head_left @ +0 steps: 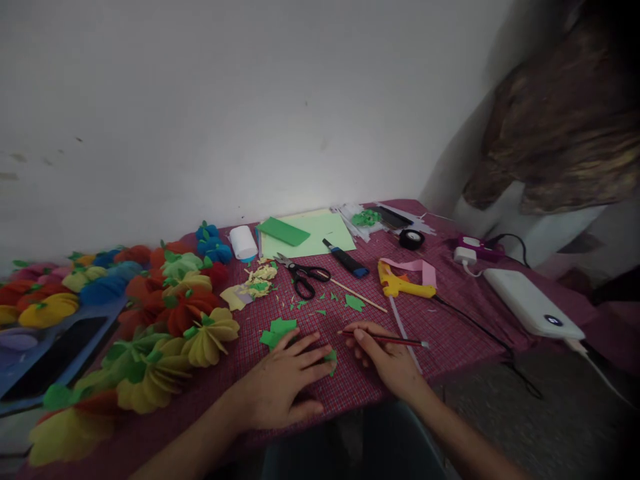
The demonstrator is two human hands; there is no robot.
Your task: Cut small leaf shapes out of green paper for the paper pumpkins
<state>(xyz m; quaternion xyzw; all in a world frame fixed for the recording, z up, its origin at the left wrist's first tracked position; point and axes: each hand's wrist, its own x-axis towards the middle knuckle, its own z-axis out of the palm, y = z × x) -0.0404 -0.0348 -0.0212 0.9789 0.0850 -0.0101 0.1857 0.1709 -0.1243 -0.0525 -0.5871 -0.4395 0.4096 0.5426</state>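
Observation:
My left hand (285, 380) lies flat on the checked tablecloth with its fingers spread. Beyond its fingertips sit cut green paper pieces (278, 329), and another green paper piece (331, 361) shows partly from beside the fingers. My right hand (383, 357) pinches a dark red pencil (387, 339), whose tip points left toward the left hand. Black-handled scissors (306, 275) rest farther back, blades apart. A thin wooden stick (357, 295) and a green scrap (355, 303) lie between the scissors and the right hand.
Folded paper pumpkins in many colours (185, 310) crowd the left side, beside a phone (57, 357). A box cutter (346, 258), a yellow glue gun (406, 283), black tape (411, 239) and a white power bank (533, 303) with cables occupy the right. A person (560, 127) stands at far right.

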